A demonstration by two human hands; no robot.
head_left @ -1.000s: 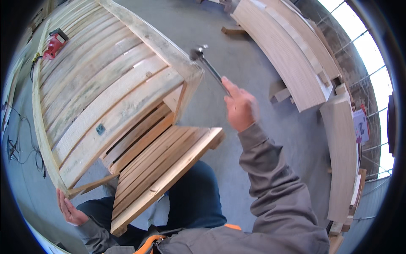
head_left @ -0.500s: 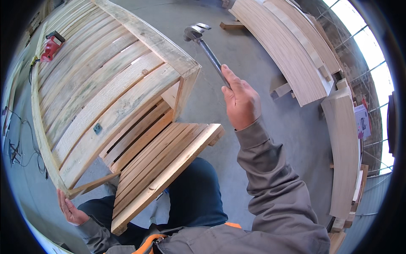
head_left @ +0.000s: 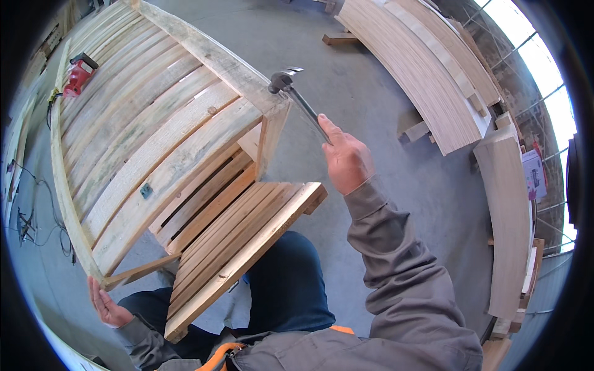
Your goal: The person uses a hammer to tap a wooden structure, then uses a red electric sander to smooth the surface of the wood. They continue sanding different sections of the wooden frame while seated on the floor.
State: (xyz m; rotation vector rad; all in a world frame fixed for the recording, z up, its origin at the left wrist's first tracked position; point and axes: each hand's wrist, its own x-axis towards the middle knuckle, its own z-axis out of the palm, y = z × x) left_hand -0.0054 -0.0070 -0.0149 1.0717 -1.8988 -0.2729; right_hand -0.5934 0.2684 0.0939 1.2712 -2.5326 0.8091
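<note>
1. Gripping a hammer (head_left: 297, 102) by its dark handle, the right hand (head_left: 346, 157) sits just right of the picture's centre, fingers wrapped tight round the shaft.
2. The hammer's metal head lies at about 11 o'clock from that hand, touching or just above the top corner of the wooden frame (head_left: 161, 142), where the long upper rail meets a short upright post.
3. The left hand (head_left: 106, 304) is at 7 o'clock in the picture, palm open and fingers spread flat against the lower corner of the frame's outer rail.
4. A slatted panel (head_left: 241, 241) slopes from the frame's underside towards the person's lap, resting over the dark trousers.
5. A red power tool (head_left: 77, 74) lies on the frame's slats at 10 o'clock.
6. Stacked curved boards (head_left: 421, 68) sit on the concrete floor at 1 o'clock, well apart from the hammer.
</note>
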